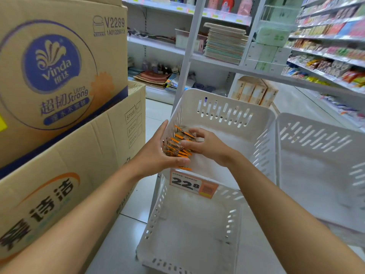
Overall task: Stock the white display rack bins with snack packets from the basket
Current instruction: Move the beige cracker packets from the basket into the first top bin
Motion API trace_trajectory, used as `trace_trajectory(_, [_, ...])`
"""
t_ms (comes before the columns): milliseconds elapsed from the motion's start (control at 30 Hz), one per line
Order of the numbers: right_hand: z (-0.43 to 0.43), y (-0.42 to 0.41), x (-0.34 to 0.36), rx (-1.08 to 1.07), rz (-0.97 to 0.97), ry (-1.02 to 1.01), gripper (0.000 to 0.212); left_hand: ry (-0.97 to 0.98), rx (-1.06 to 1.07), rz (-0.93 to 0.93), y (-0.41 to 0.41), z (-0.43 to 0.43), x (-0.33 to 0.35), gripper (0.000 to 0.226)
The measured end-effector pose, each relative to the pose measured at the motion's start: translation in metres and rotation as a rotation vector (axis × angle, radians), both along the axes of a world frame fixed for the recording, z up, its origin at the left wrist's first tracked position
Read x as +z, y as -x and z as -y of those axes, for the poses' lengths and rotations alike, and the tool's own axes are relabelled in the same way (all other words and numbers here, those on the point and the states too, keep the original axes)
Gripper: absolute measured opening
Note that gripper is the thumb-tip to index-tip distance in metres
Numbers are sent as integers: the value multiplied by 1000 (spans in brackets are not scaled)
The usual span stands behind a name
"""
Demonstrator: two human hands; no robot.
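Note:
A bunch of small snack packets with orange edges stands against the left wall of the upper white rack bin. My left hand cups the stack from the left, thumb under its near end. My right hand reaches into the bin, its curled fingers pressing the packets from the right. Below it is another white bin with nothing visible inside, and a third white bin sits to the right. The basket is not in view.
An orange price tag reading 22.8 hangs on the upper bin's front edge. Stacked cardboard boxes stand close on the left. Store shelves with goods line the back and right, along a tiled aisle.

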State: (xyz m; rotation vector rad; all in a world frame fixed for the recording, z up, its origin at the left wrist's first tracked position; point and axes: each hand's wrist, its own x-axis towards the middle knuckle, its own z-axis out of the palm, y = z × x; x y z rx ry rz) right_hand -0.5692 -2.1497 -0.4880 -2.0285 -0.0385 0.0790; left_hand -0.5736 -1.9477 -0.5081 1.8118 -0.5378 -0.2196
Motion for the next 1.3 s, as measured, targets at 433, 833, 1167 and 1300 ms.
trace_trajectory(433, [-25, 185, 13, -325, 439, 324, 34, -312, 251, 344, 136, 13, 21, 56])
trace_trajectory(833, [-10, 430, -152, -178, -383, 415, 50, -413, -15, -106, 321, -9, -104, 51])
trace_trajectory(1167, [-22, 435, -140, -315, -246, -20, 14, -353, 44, -193, 358, -23, -108, 58])
trace_trajectory(1300, [-15, 438, -104, -518, -174, -484, 19, -190, -41, -425, 375, -3, -99, 91])
